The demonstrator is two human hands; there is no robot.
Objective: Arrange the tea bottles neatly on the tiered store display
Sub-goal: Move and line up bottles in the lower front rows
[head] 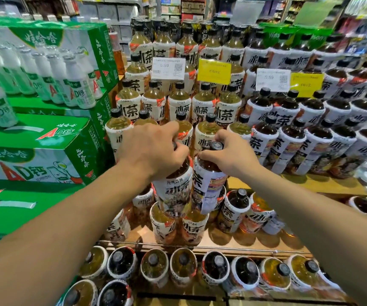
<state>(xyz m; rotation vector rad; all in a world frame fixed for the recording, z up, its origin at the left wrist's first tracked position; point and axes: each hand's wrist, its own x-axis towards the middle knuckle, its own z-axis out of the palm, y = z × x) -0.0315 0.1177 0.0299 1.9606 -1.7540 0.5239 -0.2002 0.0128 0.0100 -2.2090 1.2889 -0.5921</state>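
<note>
Grips firm, left hand [154, 151] curled round a dark tea bottle [173, 193] at the neck, right hand [231, 155] clutching the neighbouring bottle [207, 182] by its cap, pale tea rows [202, 104] just beyond.

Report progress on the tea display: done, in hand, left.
Done: upper rows stand straight, light tea left, dark right. In hand: left hand grips one dark bottle, right hand a second bottle, both at the neck. Left: lower shelf bottles sit mixed and uneven; the shelf patch at right is bare.
</note>
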